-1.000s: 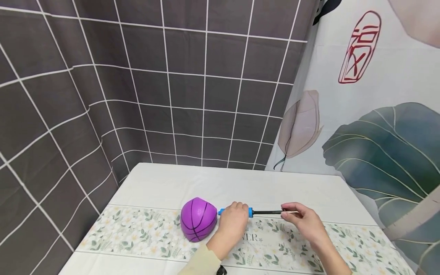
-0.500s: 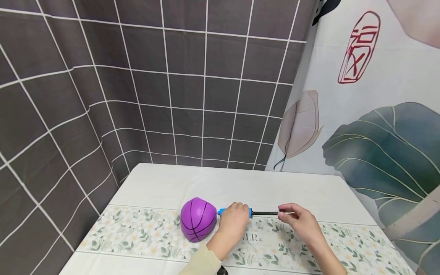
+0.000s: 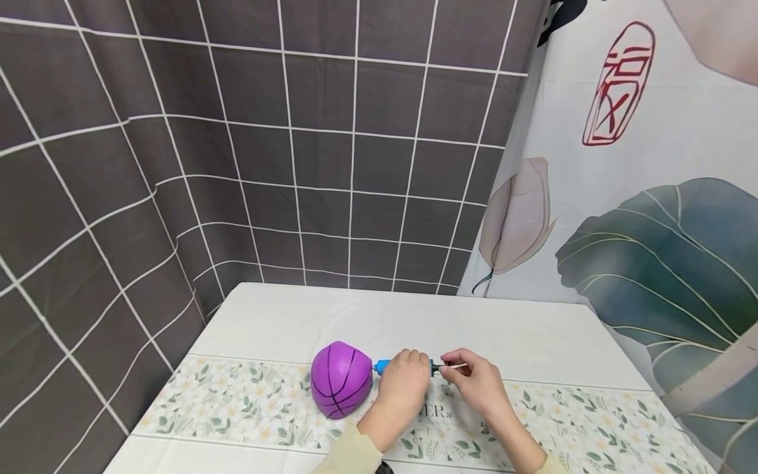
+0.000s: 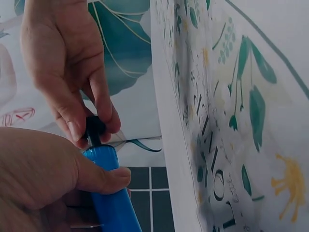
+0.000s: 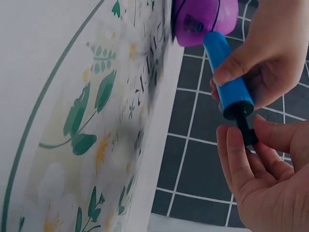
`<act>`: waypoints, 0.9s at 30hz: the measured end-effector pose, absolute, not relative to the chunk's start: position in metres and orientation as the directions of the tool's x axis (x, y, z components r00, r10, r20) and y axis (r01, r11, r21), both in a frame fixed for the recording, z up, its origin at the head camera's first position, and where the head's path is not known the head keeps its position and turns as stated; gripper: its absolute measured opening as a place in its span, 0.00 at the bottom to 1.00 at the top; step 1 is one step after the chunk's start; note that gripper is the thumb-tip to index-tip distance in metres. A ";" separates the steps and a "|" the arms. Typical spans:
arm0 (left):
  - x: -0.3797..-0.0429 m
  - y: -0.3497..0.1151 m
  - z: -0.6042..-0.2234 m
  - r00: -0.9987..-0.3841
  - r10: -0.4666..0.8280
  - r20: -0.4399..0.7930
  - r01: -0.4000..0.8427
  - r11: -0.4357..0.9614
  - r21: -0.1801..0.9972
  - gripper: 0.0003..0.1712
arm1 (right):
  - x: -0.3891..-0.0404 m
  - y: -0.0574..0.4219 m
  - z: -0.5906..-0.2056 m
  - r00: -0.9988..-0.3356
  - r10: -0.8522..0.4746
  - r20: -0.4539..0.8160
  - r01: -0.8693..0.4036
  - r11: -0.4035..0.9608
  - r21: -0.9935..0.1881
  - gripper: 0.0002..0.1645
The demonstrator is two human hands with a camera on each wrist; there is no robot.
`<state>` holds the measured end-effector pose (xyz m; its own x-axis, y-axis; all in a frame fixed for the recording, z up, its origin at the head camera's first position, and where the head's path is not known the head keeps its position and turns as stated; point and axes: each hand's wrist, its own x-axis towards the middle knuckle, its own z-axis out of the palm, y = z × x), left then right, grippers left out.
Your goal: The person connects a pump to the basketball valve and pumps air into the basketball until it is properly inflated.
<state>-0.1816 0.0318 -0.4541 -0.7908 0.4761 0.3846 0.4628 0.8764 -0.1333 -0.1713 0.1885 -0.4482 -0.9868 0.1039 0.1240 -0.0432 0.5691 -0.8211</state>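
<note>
A purple ball with black lines sits on the table, its top slightly dented and misshapen. Against its right side points the tip of a blue hand pump. My left hand grips the pump's barrel, thumb laid along it in the left wrist view. At the barrel's other end my right hand pinches the black handle between thumb and fingers. Only a short piece of the black rod shows between handle and barrel. The spot where the tip meets the ball is small in every view.
The white table carries a floral printed band with lettering. Behind it hangs a dark curtain with white grid lines. To the right is a white cloth with large leaf prints.
My right hand has moved left toward my left hand, pushing the handle so the rod has slid into the barrel. The left hand and ball stay nearly in place.
</note>
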 end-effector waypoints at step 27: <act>-0.190 0.024 -0.455 -0.815 0.459 0.354 0.467 0.882 -0.067 0.16 | -0.160 0.262 -0.425 -0.988 0.146 -0.041 0.116 0.553 -0.825 0.22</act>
<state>-0.1898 0.0240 -0.4552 -0.8151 0.4589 0.3536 0.4674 0.8815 -0.0666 -0.1600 0.2624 -0.4249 -0.9884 0.1464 -0.0405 0.1157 0.5526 -0.8253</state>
